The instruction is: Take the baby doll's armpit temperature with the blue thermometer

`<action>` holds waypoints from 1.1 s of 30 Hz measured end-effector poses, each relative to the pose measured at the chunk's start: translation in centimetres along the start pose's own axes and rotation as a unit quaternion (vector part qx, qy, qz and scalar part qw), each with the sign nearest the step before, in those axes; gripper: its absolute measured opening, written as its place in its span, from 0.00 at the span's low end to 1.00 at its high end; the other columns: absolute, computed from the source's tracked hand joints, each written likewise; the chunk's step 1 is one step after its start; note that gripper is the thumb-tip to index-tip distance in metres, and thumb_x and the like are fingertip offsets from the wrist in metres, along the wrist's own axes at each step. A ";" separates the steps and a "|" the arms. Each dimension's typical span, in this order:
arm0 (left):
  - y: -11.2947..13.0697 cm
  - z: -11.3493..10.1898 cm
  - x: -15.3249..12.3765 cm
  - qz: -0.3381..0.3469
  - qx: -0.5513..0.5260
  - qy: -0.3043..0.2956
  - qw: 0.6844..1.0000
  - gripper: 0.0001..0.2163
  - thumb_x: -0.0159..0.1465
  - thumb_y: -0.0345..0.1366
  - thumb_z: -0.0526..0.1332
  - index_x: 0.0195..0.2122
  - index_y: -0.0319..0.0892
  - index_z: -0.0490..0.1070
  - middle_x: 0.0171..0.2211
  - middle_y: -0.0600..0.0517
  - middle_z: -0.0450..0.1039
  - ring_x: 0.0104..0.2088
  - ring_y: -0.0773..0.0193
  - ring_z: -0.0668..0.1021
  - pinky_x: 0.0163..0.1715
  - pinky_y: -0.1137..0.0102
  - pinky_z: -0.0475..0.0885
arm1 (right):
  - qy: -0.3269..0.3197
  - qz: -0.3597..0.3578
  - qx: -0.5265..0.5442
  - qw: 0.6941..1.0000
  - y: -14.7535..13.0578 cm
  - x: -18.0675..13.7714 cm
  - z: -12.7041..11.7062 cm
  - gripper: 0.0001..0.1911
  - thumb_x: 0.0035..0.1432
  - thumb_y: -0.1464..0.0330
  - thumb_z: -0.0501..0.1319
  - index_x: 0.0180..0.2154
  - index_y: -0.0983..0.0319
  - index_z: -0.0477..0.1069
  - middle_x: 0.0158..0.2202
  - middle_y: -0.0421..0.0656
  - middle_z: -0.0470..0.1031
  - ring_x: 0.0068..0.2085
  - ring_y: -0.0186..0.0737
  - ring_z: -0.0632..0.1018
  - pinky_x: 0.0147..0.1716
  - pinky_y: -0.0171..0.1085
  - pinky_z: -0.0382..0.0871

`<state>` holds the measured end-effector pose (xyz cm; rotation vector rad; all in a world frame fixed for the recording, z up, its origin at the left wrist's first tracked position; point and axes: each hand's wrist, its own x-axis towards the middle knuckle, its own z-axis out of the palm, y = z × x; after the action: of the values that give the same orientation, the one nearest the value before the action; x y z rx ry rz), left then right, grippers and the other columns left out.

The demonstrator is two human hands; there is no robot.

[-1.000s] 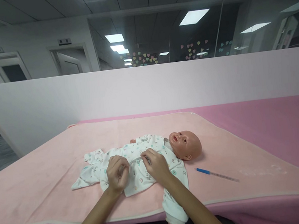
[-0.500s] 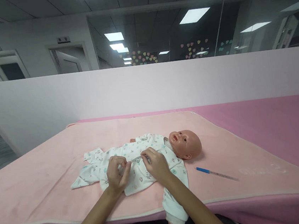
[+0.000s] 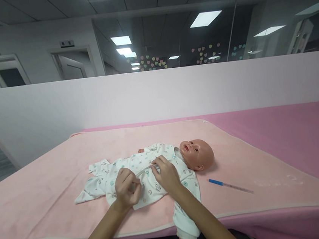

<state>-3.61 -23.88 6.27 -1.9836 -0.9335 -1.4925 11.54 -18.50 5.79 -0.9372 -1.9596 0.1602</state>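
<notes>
A bald baby doll (image 3: 199, 154) lies on its back, head to the right, in a white baby shirt (image 3: 148, 189) with small coloured prints. Over the doll's belly, my left hand (image 3: 127, 187) is closed with curled fingers at the shirt's front edge; its fingertips are partly hidden. My right hand (image 3: 167, 175) pinches the same edge nearer the chest, thumb against fingers. A stretch of the white edge shows between both hands. One sleeved doll arm (image 3: 186, 225) hangs toward me past the bed edge, partly behind my right forearm.
Right of the doll lies a thin stick with a blue end (image 3: 216, 182), perhaps a thermometer. A peach blanket (image 3: 41, 192) spreads under everything, over a pink cover (image 3: 297, 131). Behind rises a white low wall (image 3: 157, 95) with glass above.
My left hand has rolled inward, its fingers curling tighter, and dipped slightly. My right hand stays nearly in place on the shirt edge. The view has shifted slightly.
</notes>
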 end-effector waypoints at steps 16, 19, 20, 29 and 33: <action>0.3 0.0 0.2 0.012 -0.059 -0.080 0.995 0.08 0.44 0.24 0.50 0.17 0.42 0.49 0.15 0.57 0.47 0.18 0.70 0.54 0.21 0.71 0.54 | 0.002 0.001 0.002 1.000 0.0 0.1 0.1 0.06 0.56 0.71 0.53 0.31 0.61 0.68 0.33 0.40 0.70 0.31 0.33 0.72 0.29 0.30 0.62; 0.5 0.0 0.3 -0.003 -0.040 -0.060 0.997 0.06 0.46 0.24 0.50 0.19 0.42 0.54 0.15 0.57 0.52 0.18 0.69 0.58 0.20 0.71 0.56 | 0.005 -0.001 0.001 1.000 0.1 0.1 0.2 0.06 0.55 0.71 0.53 0.31 0.61 0.68 0.32 0.41 0.70 0.32 0.34 0.72 0.29 0.31 0.62; 0.5 0.0 0.3 -0.006 -0.037 -0.055 0.998 0.06 0.46 0.24 0.50 0.20 0.42 0.55 0.16 0.56 0.54 0.18 0.69 0.59 0.20 0.71 0.56 | 0.005 -0.002 0.000 1.000 0.1 0.1 0.2 0.06 0.55 0.71 0.53 0.31 0.61 0.68 0.32 0.41 0.70 0.32 0.34 0.72 0.29 0.31 0.62; 0.5 0.0 0.3 0.003 -0.036 -0.052 0.998 0.07 0.46 0.23 0.51 0.20 0.42 0.54 0.16 0.57 0.54 0.18 0.70 0.59 0.20 0.72 0.56 | 0.005 -0.007 -0.002 1.000 0.1 0.1 0.2 0.06 0.55 0.71 0.53 0.31 0.61 0.68 0.32 0.41 0.70 0.32 0.33 0.72 0.29 0.31 0.63; 0.4 0.0 0.3 0.006 -0.049 -0.048 0.998 0.08 0.45 0.23 0.52 0.19 0.42 0.53 0.15 0.58 0.52 0.18 0.70 0.58 0.20 0.72 0.54 | 0.005 -0.005 -0.002 1.000 0.0 0.1 0.2 0.06 0.55 0.71 0.53 0.31 0.61 0.68 0.32 0.41 0.70 0.32 0.33 0.72 0.29 0.30 0.63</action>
<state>-3.23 -24.06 6.51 -2.1426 -0.9007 -1.4731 11.41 -18.38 5.74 -0.9299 -1.9565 0.1458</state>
